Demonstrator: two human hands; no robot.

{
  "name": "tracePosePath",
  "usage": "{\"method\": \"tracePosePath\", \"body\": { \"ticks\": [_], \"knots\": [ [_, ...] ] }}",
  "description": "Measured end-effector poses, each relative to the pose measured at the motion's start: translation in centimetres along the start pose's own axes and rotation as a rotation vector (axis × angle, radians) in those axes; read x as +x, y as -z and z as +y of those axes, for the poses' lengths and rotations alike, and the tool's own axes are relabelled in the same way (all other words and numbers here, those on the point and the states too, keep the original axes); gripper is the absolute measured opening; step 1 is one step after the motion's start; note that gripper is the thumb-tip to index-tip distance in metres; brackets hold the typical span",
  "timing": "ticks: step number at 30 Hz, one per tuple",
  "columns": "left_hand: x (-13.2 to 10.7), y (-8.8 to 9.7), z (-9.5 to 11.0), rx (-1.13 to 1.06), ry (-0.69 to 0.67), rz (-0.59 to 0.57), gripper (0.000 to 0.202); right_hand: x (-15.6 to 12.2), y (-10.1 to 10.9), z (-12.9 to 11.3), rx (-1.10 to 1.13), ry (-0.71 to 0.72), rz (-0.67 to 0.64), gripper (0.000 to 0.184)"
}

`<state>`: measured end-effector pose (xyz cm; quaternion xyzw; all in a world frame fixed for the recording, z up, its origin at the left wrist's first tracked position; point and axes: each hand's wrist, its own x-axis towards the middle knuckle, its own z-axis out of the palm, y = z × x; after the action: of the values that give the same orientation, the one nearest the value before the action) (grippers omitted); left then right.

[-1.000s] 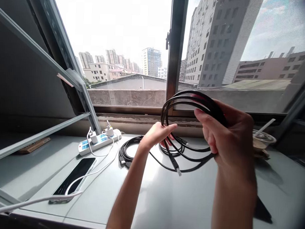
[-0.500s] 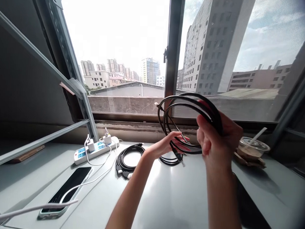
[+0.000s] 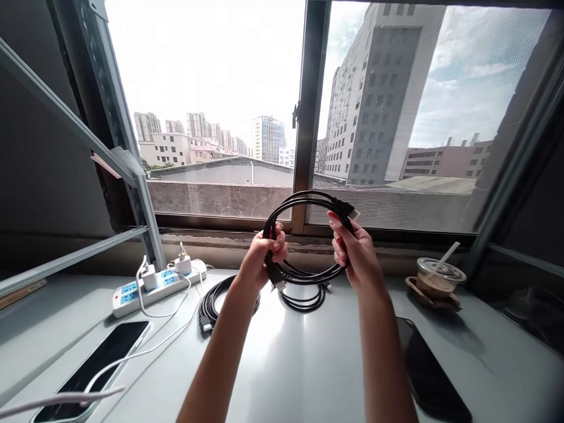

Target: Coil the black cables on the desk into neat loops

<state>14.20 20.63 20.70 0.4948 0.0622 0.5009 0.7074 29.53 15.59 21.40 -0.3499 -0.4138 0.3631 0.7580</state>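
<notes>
A black cable coil is held up in front of the window, above the grey table. My left hand is closed round the coil's left side. My right hand pinches its right side, near a connector that sticks out at the top right. Two more black cable coils lie on the table behind: one to the left of my left forearm, one just under the held coil.
A white power strip with plugged chargers lies at the left. A phone on a white cord sits at the front left. A dark phone lies at the right. A lidded drink cup stands by the window.
The coil has been drawn into a smaller, tighter ring and moved away from the camera. My left hand went from loosely touching the loops to a closed grip on the left side.
</notes>
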Motion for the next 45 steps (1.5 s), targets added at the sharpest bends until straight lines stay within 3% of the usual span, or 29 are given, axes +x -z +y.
{"method": "tracePosePath", "body": {
  "ticks": [5,12,16,19,24,28,31,37,41,45],
  "knots": [
    [-0.4,0.1,1.3,-0.066,0.018,-0.021,0.029,0.2,-0.6,0.2,0.042,-0.054,-0.050,0.042],
    [-0.3,0.1,2.1,-0.109,0.068,0.001,0.011,0.8,-1.0,1.8,-0.014,0.057,0.025,0.040],
    [-0.3,0.3,2.3,0.006,0.129,0.020,0.044,0.7,-1.2,2.4,-0.128,0.102,0.038,0.043],
    [-0.2,0.5,2.2,0.213,0.143,0.076,0.052,0.5,-1.4,2.4,-0.146,0.113,0.022,0.040],
    [-0.2,0.7,2.0,0.361,0.043,0.178,0.050,0.2,-1.9,2.4,-0.225,0.169,0.024,0.036],
    [-0.2,1.0,2.2,0.398,0.014,0.154,0.042,0.4,-1.8,2.7,-0.222,0.218,0.033,0.035],
    [-0.2,1.2,2.0,0.451,-0.060,0.170,0.042,0.8,-1.7,3.1,-0.189,0.177,-0.003,0.040],
    [0.1,0.4,0.4,0.429,-0.255,0.393,0.043,1.6,-0.9,3.9,-0.083,0.052,-0.015,0.047],
    [0.1,-0.4,0.1,0.343,-0.127,0.369,0.040,2.0,0.0,3.8,-0.141,0.109,0.018,0.042],
    [0.0,-0.7,0.4,0.392,0.074,0.293,0.047,2.1,0.3,3.3,-0.331,0.410,0.170,0.032]
  ]
}}
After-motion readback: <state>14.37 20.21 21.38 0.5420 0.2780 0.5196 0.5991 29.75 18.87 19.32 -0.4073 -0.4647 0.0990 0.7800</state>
